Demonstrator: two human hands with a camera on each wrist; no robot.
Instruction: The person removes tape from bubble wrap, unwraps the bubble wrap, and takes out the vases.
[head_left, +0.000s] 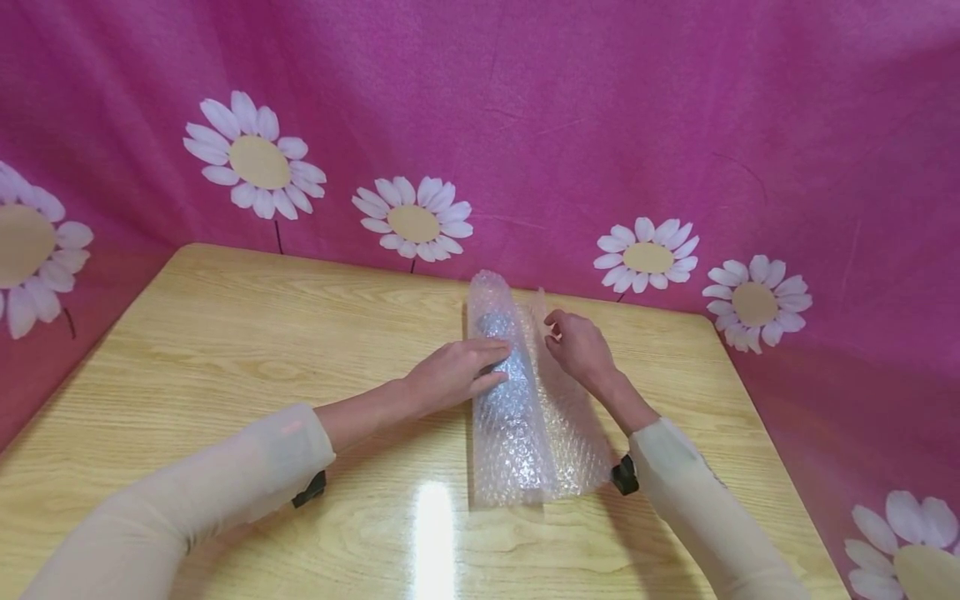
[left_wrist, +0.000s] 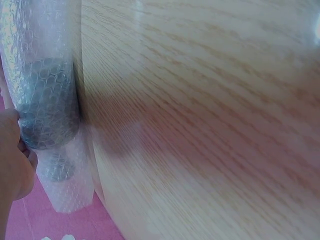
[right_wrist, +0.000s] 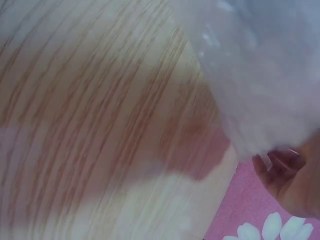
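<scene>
A sheet of clear bubble wrap [head_left: 517,454] lies on the table, its left part rolled around a dark, bottle-shaped object [left_wrist: 49,102]. That object shows only dimly through the plastic, with a narrower end towards the back. My left hand [head_left: 459,371] rests on the roll from the left, thumb and fingers spread across it. At the far right of the wrap, my right hand [head_left: 581,346] pinches the loose flap's edge and holds it raised. In the right wrist view the bubble wrap [right_wrist: 260,75] is blurred, with its corner at my curled fingers.
The wooden table [head_left: 300,333] has rounded back corners, and the roll's far end lies near its back edge. A pink cloth [head_left: 525,125] with white daisies hangs behind and beside it. Light glares off the tabletop in front of the roll.
</scene>
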